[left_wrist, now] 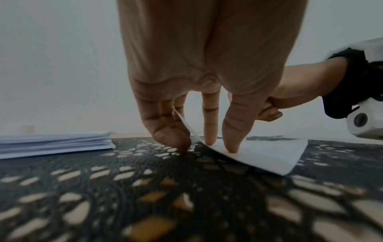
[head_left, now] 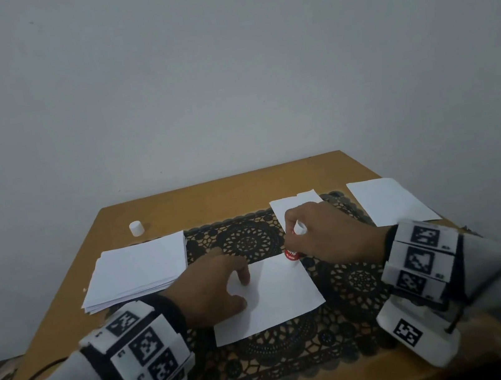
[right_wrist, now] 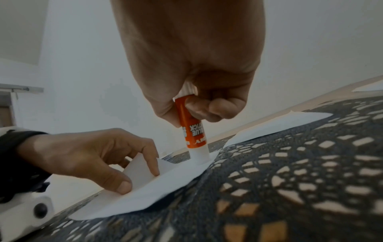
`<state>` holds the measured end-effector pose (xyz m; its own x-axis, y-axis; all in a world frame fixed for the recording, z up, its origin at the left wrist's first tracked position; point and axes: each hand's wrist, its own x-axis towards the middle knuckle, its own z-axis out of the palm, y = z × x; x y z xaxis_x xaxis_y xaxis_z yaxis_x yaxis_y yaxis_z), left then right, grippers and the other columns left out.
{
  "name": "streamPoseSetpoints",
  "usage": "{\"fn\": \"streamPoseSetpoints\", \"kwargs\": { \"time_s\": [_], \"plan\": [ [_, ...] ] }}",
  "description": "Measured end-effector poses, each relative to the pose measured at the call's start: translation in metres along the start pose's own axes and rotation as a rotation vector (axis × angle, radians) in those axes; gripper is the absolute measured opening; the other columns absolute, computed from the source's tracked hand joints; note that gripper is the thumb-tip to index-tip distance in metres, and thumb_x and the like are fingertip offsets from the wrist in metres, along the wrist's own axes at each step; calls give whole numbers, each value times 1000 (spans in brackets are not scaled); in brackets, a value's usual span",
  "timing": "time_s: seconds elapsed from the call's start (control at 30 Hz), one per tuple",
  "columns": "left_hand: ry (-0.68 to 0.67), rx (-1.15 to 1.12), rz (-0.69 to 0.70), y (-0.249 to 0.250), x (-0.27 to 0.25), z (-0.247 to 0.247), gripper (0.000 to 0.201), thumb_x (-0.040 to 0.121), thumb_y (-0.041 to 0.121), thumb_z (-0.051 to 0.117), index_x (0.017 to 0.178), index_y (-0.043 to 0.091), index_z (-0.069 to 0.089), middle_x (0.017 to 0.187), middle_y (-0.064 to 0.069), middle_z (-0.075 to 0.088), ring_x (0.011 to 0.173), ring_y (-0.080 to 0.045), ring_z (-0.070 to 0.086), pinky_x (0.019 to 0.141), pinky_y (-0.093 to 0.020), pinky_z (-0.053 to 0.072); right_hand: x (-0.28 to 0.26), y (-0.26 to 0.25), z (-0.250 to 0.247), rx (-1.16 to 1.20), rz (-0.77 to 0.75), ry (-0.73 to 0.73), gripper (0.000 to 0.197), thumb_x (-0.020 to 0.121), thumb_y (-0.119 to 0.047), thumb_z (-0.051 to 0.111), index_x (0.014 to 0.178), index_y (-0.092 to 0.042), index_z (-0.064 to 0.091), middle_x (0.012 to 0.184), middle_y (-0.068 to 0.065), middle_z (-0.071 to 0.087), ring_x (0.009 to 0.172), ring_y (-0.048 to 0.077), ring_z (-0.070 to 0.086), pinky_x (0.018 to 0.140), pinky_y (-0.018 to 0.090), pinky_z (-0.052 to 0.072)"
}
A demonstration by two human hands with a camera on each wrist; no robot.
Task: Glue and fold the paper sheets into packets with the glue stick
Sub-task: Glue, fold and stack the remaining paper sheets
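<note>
A white sheet point(head_left: 279, 300) point(left_wrist: 269, 153) point(right_wrist: 145, 193) lies on the black lace mat point(head_left: 247, 239) in the middle of the table. My left hand point(head_left: 221, 286) point(left_wrist: 209, 131) point(right_wrist: 93, 155) presses its fingertips on the sheet's left part, where an edge curls up against the fingers. My right hand point(head_left: 315, 232) point(right_wrist: 207, 108) grips an uncapped red glue stick point(head_left: 291, 254) point(right_wrist: 192, 131) upright. The stick's white tip touches the sheet's far right corner.
A stack of white sheets point(head_left: 137, 273) point(left_wrist: 51, 142) lies at the left, and the white cap point(head_left: 136, 228) stands behind it. A folded paper point(head_left: 297, 207) lies behind my right hand, and a single sheet point(head_left: 389, 204) at far right. The wooden table point(head_left: 210, 196) ends at a wall.
</note>
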<state>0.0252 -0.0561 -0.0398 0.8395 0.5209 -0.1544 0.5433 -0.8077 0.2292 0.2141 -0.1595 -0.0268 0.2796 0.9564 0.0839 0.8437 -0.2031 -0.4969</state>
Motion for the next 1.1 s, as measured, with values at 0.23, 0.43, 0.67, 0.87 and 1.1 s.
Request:
{"fn": "streamPoseSetpoints", "kwargs": {
  "time_s": [0.23, 0.43, 0.67, 0.87, 1.1],
  "plan": [
    [41, 43, 9, 4, 2, 1, 30, 82, 35, 69, 110, 32, 58, 109, 7, 38, 99, -12, 42, 82, -22, 38, -24, -10, -4, -35, -3, -105, 19, 86, -30, 62, 85, -11, 67, 103, 3, 68, 95, 17, 60, 86, 36, 51],
    [86, 214, 36, 13, 1, 4, 26, 84, 30, 61, 111, 29, 59, 117, 2, 41, 113, -18, 36, 94, -34, 38, -41, -5, -18, -7, -13, -246, 13, 88, -28, 64, 85, -15, 66, 87, 2, 71, 76, 12, 65, 76, 32, 56],
    [22, 165, 62, 12, 3, 4, 21, 83, 19, 58, 104, 18, 58, 111, 0, 52, 99, -18, 49, 83, -30, 45, -40, 13, -66, 302, -6, -203, 20, 88, -18, 69, 107, -21, 63, 96, 0, 72, 80, 13, 68, 69, 22, 55],
    [29, 122, 93, 13, 4, 3, 20, 82, 19, 60, 102, 23, 56, 100, 6, 45, 90, -13, 43, 74, -24, 37, -10, 15, -53, 106, -22, -49, 11, 97, -19, 56, 105, -20, 63, 100, 1, 67, 95, 23, 61, 83, 36, 50],
    [30, 79, 113, 8, 6, 3, 18, 82, 17, 60, 99, 22, 57, 102, 6, 47, 93, -14, 45, 78, -25, 42, 54, 2, -19, 457, 66, 60, 18, 102, -14, 45, 118, -11, 50, 93, 9, 69, 86, 18, 67, 82, 37, 53]
  ]
}}
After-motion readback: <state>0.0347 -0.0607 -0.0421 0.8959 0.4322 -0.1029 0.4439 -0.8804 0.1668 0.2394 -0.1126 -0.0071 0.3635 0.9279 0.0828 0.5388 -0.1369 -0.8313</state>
